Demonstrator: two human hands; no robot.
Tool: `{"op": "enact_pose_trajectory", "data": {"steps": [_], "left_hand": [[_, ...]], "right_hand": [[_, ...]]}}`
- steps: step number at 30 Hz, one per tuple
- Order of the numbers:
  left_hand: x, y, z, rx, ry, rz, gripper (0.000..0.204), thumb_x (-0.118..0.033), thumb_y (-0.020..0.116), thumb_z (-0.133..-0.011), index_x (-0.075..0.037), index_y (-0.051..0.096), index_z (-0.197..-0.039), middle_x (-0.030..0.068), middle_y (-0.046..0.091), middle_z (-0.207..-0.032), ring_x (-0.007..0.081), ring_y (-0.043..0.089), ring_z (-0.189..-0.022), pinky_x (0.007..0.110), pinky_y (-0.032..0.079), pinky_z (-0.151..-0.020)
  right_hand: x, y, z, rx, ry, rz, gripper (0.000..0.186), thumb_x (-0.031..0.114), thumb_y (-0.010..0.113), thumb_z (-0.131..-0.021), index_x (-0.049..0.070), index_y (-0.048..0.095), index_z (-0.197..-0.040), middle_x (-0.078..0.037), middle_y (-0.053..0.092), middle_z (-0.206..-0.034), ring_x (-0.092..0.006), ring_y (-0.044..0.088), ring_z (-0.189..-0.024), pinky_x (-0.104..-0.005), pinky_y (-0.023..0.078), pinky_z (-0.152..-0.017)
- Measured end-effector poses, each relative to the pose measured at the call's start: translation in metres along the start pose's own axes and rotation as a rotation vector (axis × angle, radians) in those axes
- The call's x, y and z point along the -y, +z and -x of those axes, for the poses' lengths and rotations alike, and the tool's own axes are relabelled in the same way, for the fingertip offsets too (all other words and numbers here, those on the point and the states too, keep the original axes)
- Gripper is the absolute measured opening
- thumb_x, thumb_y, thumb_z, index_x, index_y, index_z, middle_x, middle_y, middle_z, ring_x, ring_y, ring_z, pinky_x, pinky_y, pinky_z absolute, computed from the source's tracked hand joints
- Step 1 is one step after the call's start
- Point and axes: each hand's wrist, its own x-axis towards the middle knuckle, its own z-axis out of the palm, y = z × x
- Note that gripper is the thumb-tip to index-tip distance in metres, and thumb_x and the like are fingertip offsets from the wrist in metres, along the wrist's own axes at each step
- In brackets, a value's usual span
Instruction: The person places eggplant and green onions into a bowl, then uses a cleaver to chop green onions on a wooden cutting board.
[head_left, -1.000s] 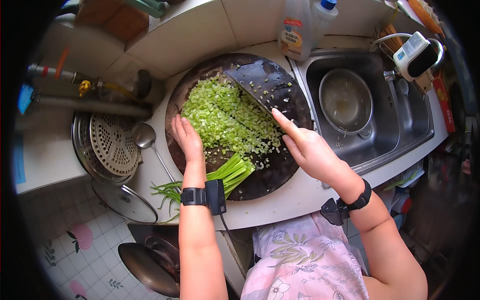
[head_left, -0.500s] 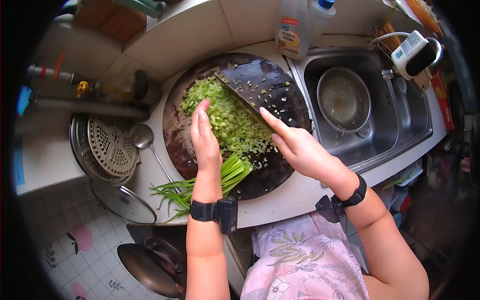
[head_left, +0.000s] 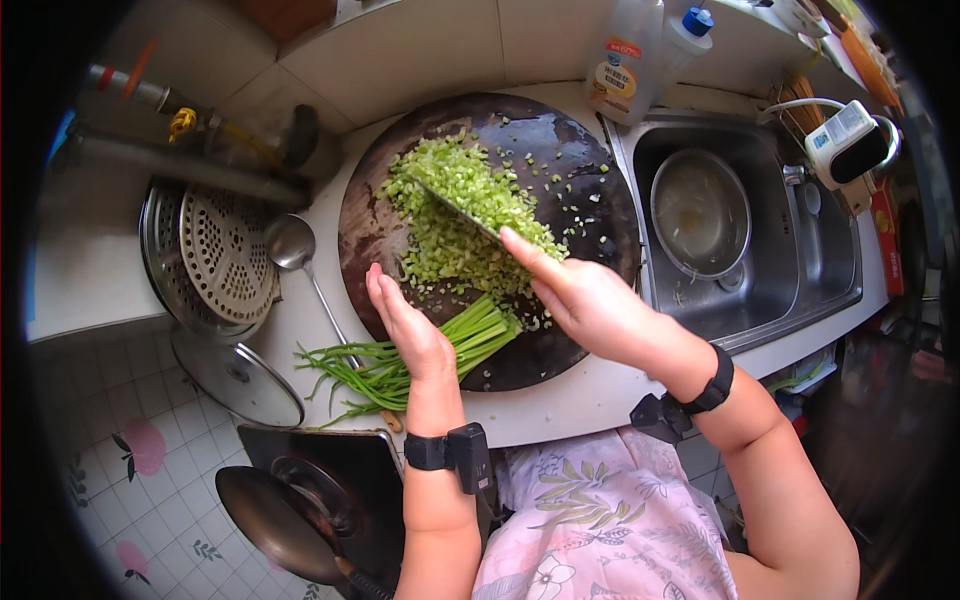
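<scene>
Only partly visible beyond the right hand (head_left: 598,305), the knife (head_left: 457,209).

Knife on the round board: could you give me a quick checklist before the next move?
1. Knife held in the right hand: ok.
2. Left hand apart from the blade: ok, open and to its lower left.
3. Chopped pile on the round board: ok.
4. Uncut stalks wholly on the board: not ok, ends reach past its rim.
5. Blade's edge touching the board: cannot tell, chopped pile hides it.
</scene>
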Motion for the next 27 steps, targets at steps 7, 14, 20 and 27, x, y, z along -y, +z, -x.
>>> {"op": "enact_pose_trajectory", "data": {"steps": [7,14,20,27], "left_hand": [[0.004,0.021,0.005,-0.084,-0.009,0.032,0.056,-0.037,0.034,-0.102,0.003,0.029,-0.142,0.0142,0.027,-0.149,0.0234,0.023,-0.138,0.035,0.014,-0.115],[-0.010,0.064,0.004,-0.025,-0.070,0.246,0.066,-0.045,0.034,-0.100,0.002,0.022,-0.145,0.0163,0.022,-0.151,0.0226,0.020,-0.140,0.035,0.012,-0.115],[-0.042,0.057,0.009,0.211,0.003,0.329,0.080,-0.054,0.030,-0.097,0.005,0.008,-0.147,0.0239,0.012,-0.154,0.0291,0.006,-0.145,0.041,0.000,-0.117],[-0.029,0.026,0.022,0.013,-0.108,0.194,0.071,-0.045,0.032,-0.099,0.005,0.016,-0.146,0.0208,0.015,-0.154,0.0252,0.008,-0.145,0.038,0.000,-0.117]], "right_hand": [[0.000,-0.007,0.005,-0.063,-0.035,-0.048,0.059,0.004,0.048,-0.092,0.011,0.028,-0.147,-0.023,0.055,-0.073,-0.0376,0.055,-0.067,-0.0440,0.045,-0.067],[-0.003,-0.006,0.002,-0.108,-0.056,-0.103,0.056,0.005,0.046,-0.093,0.010,0.029,-0.146,-0.027,0.058,-0.082,-0.0398,0.057,-0.072,-0.0431,0.046,-0.071],[0.005,-0.011,0.010,0.091,0.169,-0.093,0.056,0.003,0.045,-0.092,0.008,0.030,-0.146,-0.029,0.059,-0.101,-0.0421,0.059,-0.087,-0.0424,0.047,-0.079],[0.001,-0.002,0.010,-0.030,0.052,-0.132,0.057,0.002,0.047,-0.091,0.009,0.031,-0.145,-0.028,0.059,-0.109,-0.0418,0.060,-0.093,-0.0427,0.047,-0.082]]}}
